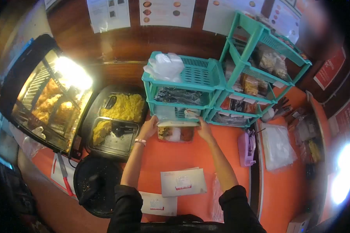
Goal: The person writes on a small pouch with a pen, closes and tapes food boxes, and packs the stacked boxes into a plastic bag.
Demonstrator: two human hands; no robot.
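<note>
A rectangular food container [175, 134] holds something white in the middle, with greenish-yellow food to the left and reddish-brown food to the right. Along its far edge runs a pale, flat lid [177, 124] standing partly raised, with both hands at its ends. My left hand [150, 126], with a band at the wrist, grips the lid's left end. At the right end, my right hand [203, 128] is closed on the lid too, its fingertips partly hidden. Nearer to me, two white printed boxes or cards [169, 181] lie overlapping on the orange counter [147, 171].
Teal basket racks [182, 83] with bags and packets stand behind. On the left are a lit fried-food display case [52, 105], trays of yellow rice [122, 108], a round black lid [97, 186] and a red-handled knife [66, 180]. A purple tape dispenser [246, 149] sits right.
</note>
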